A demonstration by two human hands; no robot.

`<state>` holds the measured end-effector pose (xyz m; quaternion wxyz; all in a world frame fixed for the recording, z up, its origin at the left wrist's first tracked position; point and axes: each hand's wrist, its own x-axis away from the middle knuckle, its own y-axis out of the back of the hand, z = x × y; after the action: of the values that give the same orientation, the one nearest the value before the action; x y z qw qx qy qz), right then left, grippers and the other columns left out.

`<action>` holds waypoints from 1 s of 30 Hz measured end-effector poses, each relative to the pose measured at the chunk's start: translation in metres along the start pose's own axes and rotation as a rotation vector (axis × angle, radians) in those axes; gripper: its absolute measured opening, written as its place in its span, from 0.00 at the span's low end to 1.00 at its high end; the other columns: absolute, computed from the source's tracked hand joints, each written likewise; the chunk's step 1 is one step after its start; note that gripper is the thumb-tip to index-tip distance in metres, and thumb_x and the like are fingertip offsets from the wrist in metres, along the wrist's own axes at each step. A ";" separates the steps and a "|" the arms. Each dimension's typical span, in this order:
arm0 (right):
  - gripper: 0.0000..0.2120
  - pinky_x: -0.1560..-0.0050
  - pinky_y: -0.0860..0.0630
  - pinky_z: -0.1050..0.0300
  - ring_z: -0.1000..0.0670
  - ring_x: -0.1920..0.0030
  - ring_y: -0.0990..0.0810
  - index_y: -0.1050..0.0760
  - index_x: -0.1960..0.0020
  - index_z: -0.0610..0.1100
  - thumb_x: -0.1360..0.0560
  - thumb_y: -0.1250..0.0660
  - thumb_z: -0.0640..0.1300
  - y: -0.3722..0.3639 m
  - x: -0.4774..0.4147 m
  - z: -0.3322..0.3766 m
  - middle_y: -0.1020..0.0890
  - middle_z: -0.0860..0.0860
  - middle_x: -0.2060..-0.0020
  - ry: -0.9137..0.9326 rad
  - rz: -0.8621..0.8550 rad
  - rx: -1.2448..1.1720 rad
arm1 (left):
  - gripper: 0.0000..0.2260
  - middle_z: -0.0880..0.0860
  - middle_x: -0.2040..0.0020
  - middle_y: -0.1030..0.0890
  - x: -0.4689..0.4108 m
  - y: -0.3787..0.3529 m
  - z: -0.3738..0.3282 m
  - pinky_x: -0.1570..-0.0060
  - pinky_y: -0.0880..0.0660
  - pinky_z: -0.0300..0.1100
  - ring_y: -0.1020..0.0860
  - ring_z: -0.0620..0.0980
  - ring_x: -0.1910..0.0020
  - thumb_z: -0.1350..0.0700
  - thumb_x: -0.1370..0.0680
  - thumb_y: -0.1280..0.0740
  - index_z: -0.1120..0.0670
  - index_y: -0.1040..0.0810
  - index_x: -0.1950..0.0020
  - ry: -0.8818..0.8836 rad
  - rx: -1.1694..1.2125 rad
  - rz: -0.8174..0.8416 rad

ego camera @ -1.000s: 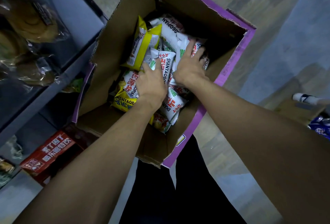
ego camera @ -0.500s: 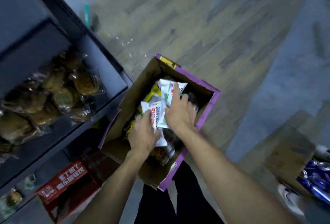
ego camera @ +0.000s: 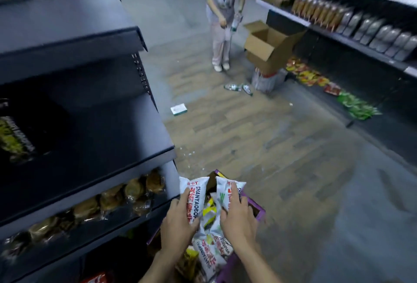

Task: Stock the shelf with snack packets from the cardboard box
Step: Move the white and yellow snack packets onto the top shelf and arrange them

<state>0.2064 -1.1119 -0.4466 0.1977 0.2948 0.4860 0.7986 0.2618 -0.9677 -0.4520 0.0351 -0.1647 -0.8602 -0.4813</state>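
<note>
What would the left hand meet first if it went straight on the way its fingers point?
Apart from the white packet the left hand grips, probably nothing: open floor lies ahead. The shelf corner sits close on its left; depth is unclear.

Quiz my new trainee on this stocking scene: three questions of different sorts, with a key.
1. True or false: the left hand and the right hand are both empty.
2. The two plastic bottles further down the aisle lie: A) on the floor; B) on a shelf; C) in a basket.
3. Fill in: the rim of the cardboard box beneath the hands is coloured ____.

Key
1. False: the left hand grips the left white packet, and the right hand grips the right white packet.
2. A
3. purple
</note>
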 end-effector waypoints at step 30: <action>0.37 0.56 0.27 0.52 0.45 0.47 0.22 0.51 0.24 0.60 0.25 0.33 0.54 0.154 0.268 0.268 0.25 0.49 0.45 0.704 -0.555 -0.241 | 0.36 0.48 0.50 0.30 0.205 0.374 0.078 0.61 0.28 0.36 0.24 0.47 0.55 0.47 0.26 0.29 0.43 0.45 0.23 -0.240 -0.019 -0.839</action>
<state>0.1794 -0.8431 -0.1393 0.2596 -0.1606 0.4879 0.8178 0.1945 -0.6707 -0.1438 -0.2651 0.1438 -0.8462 -0.4394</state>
